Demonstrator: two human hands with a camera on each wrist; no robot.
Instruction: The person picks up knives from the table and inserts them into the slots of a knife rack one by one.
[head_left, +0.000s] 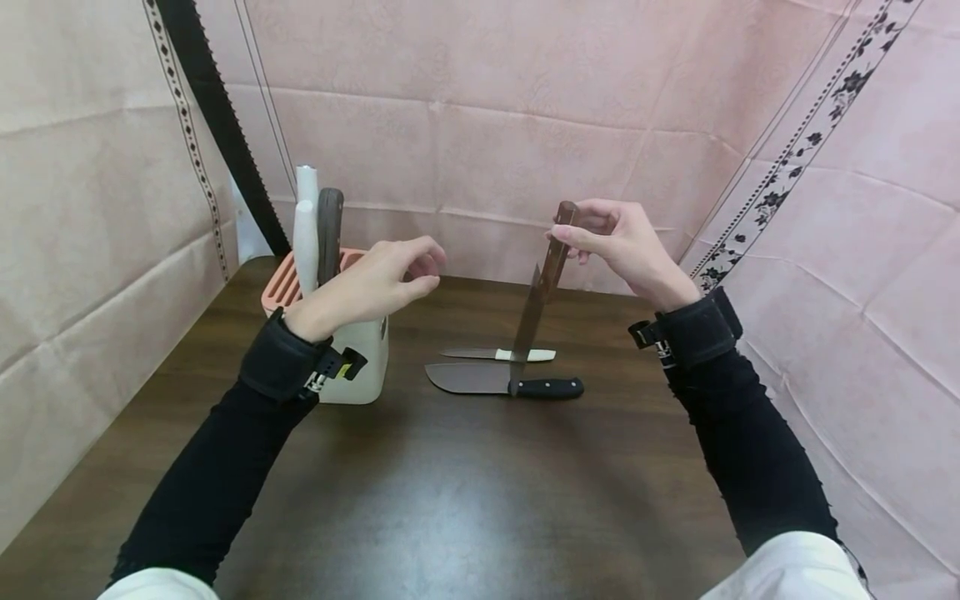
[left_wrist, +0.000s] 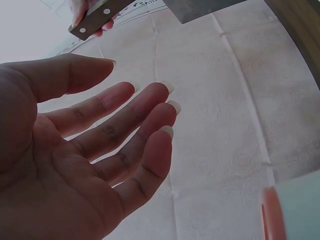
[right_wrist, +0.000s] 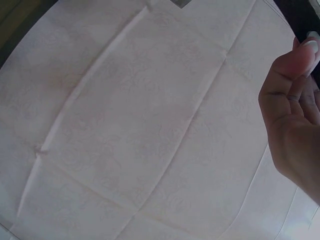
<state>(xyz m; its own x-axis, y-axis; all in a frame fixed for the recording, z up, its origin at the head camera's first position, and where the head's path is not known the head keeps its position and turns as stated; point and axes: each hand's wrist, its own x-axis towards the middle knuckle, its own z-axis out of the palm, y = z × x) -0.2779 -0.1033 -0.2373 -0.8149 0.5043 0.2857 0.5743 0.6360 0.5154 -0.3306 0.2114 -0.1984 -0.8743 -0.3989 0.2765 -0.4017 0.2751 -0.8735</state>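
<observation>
My right hand [head_left: 611, 246] grips a wooden-handled kitchen knife [head_left: 553, 258] by its handle, thumb on the near side. The knife hangs blade down, slightly tilted, and overlaps two knives in the head view. Those lie flat on the table: a broad black-handled knife [head_left: 472, 378] and, behind it, a smaller white-handled knife [head_left: 528, 355]. My left hand [head_left: 375, 279] holds nothing, its fingers loosely bent in the left wrist view. It is in front of a pale knife block [head_left: 363, 358] with a salmon slotted top, hiding part of it.
In the block stand knives with white handles [head_left: 305, 242] and one with a dark grey handle [head_left: 330, 233]. The dark wooden table [head_left: 465, 500] ends at a pale pink cloth [head_left: 487, 158] hung behind it and along both sides.
</observation>
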